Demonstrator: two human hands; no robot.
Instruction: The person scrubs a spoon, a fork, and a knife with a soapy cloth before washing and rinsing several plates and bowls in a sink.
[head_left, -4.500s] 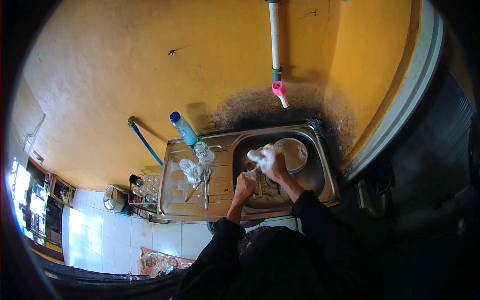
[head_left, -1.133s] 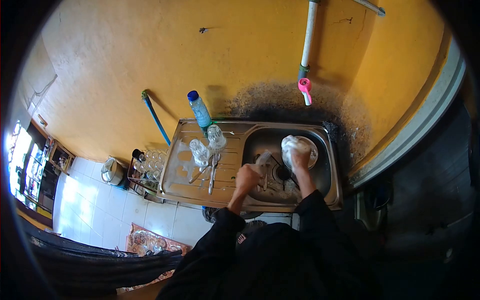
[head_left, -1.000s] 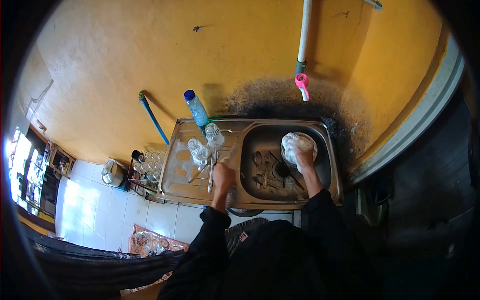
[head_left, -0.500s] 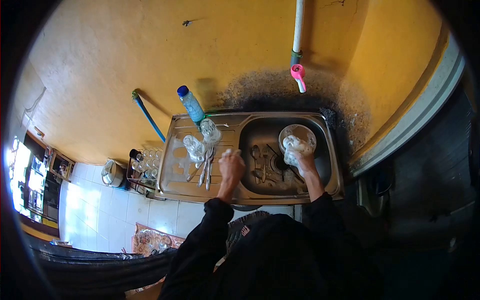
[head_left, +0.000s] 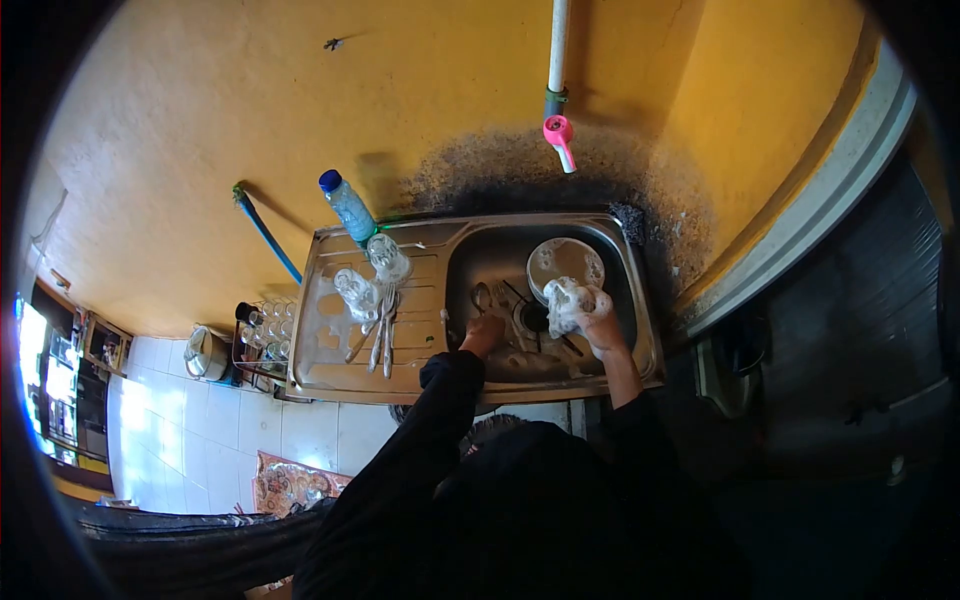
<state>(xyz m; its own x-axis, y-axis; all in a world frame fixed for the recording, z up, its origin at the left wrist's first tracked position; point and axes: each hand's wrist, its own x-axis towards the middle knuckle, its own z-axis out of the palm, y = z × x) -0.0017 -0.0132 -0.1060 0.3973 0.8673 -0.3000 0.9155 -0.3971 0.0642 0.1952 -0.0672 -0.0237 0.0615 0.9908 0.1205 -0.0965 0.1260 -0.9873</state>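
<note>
In the sink basin (head_left: 462,262), my left hand (head_left: 485,334) is closed over the handle of a metal spoon (head_left: 482,294), whose bowl shows above the fingers. A fork (head_left: 502,294) and other cutlery lie beside it on the basin floor, partly hidden. My right hand (head_left: 602,325) grips a foam-covered sponge (head_left: 564,303) in front of a round bowl (head_left: 553,262) holding sudsy liquid. On the drainboard, two soapy glasses (head_left: 356,294) (head_left: 388,259) lie near several soapy forks and spoons (head_left: 386,330).
A blue-capped plastic bottle (head_left: 348,207) stands at the drainboard's back edge. Above the basin hangs a pink-handled tap (head_left: 560,140) on a white pipe. A blue hose (head_left: 266,232) comes from the wall. A rack of glasses (head_left: 268,330) and a metal pot (head_left: 205,354) are at left.
My left hand has moved right and down from above the drainboard's edge into the basin, onto the spoon. My right hand has drawn the sponge slightly back from the bowl. The view has shifted.
</note>
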